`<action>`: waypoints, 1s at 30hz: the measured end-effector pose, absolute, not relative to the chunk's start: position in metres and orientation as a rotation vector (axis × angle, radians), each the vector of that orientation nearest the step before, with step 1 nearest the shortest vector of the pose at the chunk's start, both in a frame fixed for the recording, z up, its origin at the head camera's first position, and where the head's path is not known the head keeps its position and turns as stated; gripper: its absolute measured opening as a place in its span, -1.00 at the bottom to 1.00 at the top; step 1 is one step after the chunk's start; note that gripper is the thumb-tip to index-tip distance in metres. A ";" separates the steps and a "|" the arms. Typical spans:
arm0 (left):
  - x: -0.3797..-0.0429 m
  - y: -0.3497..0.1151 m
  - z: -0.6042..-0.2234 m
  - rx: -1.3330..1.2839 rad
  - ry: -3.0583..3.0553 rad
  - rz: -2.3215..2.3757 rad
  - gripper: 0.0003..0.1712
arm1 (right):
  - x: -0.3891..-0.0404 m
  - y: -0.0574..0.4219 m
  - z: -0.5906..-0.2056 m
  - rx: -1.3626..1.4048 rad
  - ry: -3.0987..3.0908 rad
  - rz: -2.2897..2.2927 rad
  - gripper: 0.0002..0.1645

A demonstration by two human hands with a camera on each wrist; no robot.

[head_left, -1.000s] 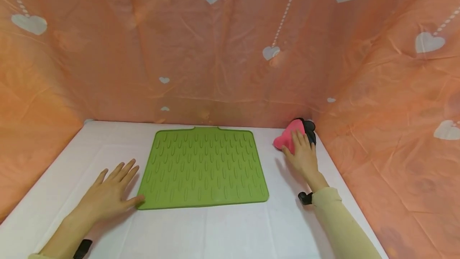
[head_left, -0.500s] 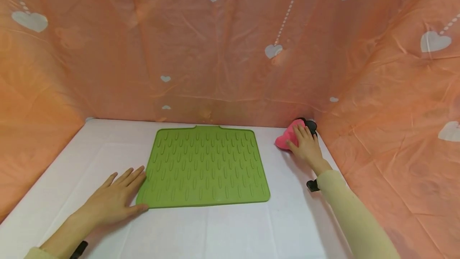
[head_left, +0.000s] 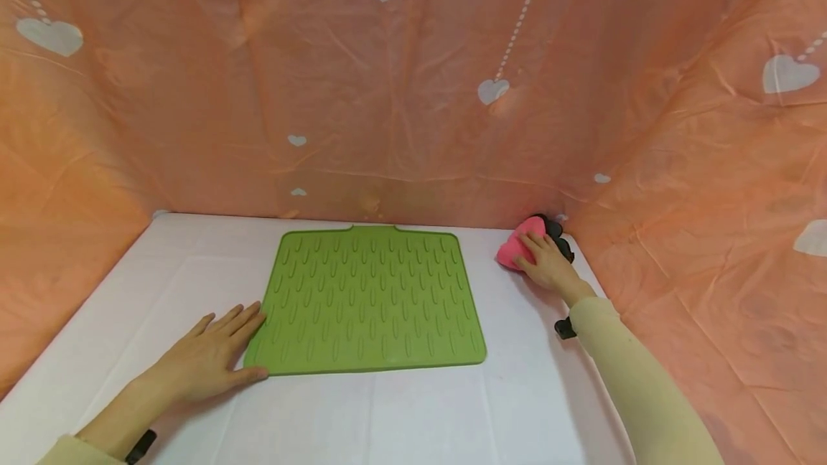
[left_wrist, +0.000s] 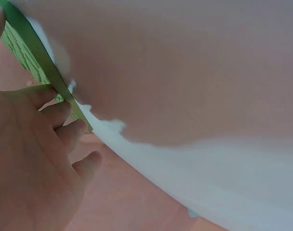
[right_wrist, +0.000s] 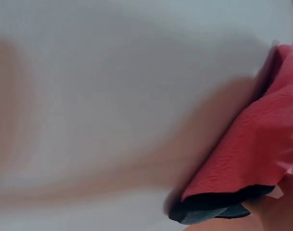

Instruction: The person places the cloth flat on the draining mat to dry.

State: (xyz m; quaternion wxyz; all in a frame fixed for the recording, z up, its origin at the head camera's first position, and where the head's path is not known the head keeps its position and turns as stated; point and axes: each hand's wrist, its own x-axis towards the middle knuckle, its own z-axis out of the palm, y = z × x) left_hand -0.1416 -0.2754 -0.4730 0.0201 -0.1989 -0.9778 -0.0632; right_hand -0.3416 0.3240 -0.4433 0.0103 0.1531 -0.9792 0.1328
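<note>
A pink fleecy cloth thing (head_left: 510, 250) with black rounded lobes lies in the table's back right corner. My right hand (head_left: 549, 264) grips it from above, fingers and thumb bent over the pink part. In the right wrist view the pink cloth (right_wrist: 247, 144) shows a black underside, and only a bit of the hand (right_wrist: 281, 204) appears at the edge. My left hand (head_left: 203, 361) lies with fingers extended along the left edge of a green ribbed mat (head_left: 368, 300), thumb at its near corner. Fingertips of the left hand (left_wrist: 31, 159) meet the mat's rim in the left wrist view.
A white cloth covers the table (head_left: 426, 415). Orange curtain (head_left: 400, 128) with white hearts hangs behind the table and along both sides, close to the pink thing. Black camera mounts (head_left: 565, 329) stick out at both wrists.
My left hand has slid right and slightly down onto the mat's edge. My right hand has shifted right, and the pink thing has turned slightly, showing more of its black lobes.
</note>
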 end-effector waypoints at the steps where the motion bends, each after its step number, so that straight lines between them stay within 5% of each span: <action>1: -0.141 -0.275 -0.473 -0.620 -3.031 -0.200 0.14 | -0.341 0.325 -0.445 0.483 -3.061 0.412 -0.21; 30: -0.140 -0.274 -0.476 -0.606 -3.028 -0.238 0.13 | -0.344 0.326 -0.459 0.472 -2.915 0.379 -0.52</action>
